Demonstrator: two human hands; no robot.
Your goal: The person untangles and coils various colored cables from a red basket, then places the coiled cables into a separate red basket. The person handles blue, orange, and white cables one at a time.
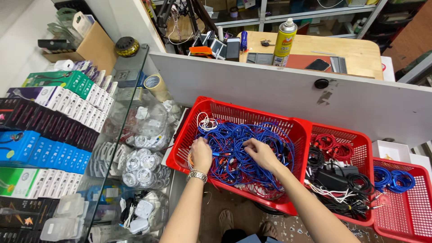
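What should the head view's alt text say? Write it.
Both hands, left hand and right hand, dig into tangled blue cables filling a red basket. Beside it, another red basket holds black and red cables.

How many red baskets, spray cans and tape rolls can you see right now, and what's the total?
Red baskets: 3, large one under both hands, middle, right
Spray cans: 1, yellow
Tape rolls: 1, tan
Total: 5
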